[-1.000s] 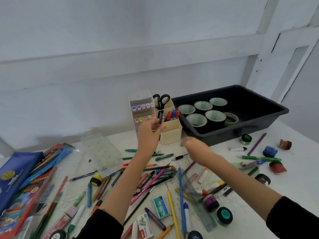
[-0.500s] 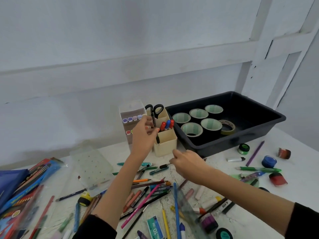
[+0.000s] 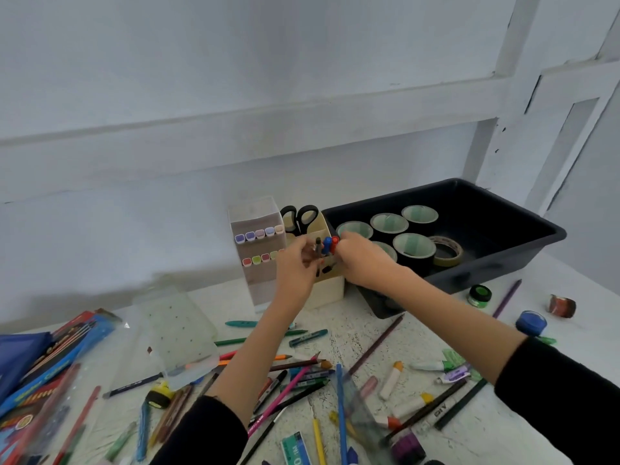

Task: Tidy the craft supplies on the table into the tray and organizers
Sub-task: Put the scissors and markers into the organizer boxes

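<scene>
- Your forearms cross above the loose pencils (image 3: 302,380), which lie below both grips and nearer to you. A lowered sleeve would sweep them about or off the table.
- Your left hand (image 3: 295,266) pinches a dark pen (image 3: 318,247) between curled fingers. The pen stands roughly upright and its top shows above the fingertips. Its lower end is hidden, so you cannot tell whether it has entered a compartment.
- If you release before the pen is seated, it will probably fall back among the pencils.
- Your right hand (image 3: 365,260) is just right of the left grip, with its back to the camera. Its fingertips reach the red and blue markers (image 3: 330,243). Whether it grips them or only touches them cannot be told.
- The markers stand just right of the pen and crowd the same slot area. A pen forced down may jam against them or lever them out.
- The organizer (image 3: 330,288) sits directly beneath both grips. It looks light, so a sideways push from either hand could slide or tip it.
- The marker case (image 3: 258,263) stands just left of the left grip, close against the organizer. A shifted organizer would knock it.
- The scissors (image 3: 299,216) stand behind the left grip, handles up. Keep your fingers clear of them.
- The tray (image 3: 503,266) lies beyond and right of the right hand and holds tape rolls (image 3: 414,246).
</scene>
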